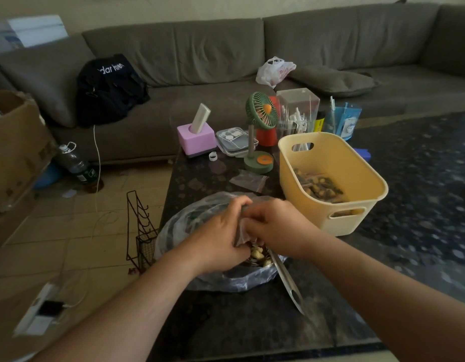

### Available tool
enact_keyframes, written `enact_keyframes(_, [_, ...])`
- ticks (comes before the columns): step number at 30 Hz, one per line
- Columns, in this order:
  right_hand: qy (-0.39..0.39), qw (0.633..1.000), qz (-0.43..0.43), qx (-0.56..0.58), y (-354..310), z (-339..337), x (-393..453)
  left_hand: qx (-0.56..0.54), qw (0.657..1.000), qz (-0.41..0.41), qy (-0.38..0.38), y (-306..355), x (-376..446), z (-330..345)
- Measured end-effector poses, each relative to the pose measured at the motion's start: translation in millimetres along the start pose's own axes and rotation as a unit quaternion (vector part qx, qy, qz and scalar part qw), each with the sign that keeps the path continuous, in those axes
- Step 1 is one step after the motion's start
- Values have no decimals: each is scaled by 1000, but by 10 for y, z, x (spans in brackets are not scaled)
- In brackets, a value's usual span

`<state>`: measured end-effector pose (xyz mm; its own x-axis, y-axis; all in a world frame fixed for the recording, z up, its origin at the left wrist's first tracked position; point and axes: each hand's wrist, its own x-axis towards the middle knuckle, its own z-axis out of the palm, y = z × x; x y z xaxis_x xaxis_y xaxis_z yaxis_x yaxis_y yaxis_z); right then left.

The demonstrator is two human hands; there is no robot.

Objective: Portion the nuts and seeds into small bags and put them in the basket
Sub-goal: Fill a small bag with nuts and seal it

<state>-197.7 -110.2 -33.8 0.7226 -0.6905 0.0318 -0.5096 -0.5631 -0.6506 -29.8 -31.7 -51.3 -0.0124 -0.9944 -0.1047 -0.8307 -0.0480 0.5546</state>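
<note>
Both hands pinch a small bag; basket, fan beyond

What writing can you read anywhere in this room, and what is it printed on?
"dar haven": white letters on the black bag on the sofa; the first letters are cut off.
Red print on the white plastic bag: too blurred.
Green bottle label: too small.

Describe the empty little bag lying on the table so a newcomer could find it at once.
Start at the yellow basket on the dark table. Just to its left, in front of the green fan's round base, lies the small clear bag. Unlike the big crumpled plastic bag under the hands, it is flat, empty and untouched.
</note>
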Motion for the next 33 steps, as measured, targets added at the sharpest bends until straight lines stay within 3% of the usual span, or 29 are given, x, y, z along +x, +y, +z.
enact_keyframes(6, [102, 993, 27, 50, 71, -43, 14, -50, 999, 8, 6, -57, 106, -46])
enact_keyframes(8, [129, 988, 42, 80, 89, -35, 31, -120, 993, 12, -16, -96, 103, -37])
enact_keyframes(12, [155, 982, 50, 90, 88, -39, 57, -271, 962, 11, -21, -133, 76, -44])
enact_keyframes(15, [150, 982, 42, 108, 84, -32, 78, -258, 966, 2, 14, -144, 100, -32])
enact_keyframes(20, [91, 985, 62, 131, 135, -53, 85, -253, 964, -57, 57, -254, 70, -108])
enact_keyframes(22, [1, 999, 25, -24, 261, -58, 44, -245, 963, -90, 66, -298, 36, -160])
enact_keyframes(25, [-128, 966, -47, -217, 486, 11, -71, -218, 966, -126, 64, -359, 13, -164])
enact_keyframes(33, [-126, 961, -94, -225, 606, 87, -138, -238, 958, -116, 108, -406, 59, -113])
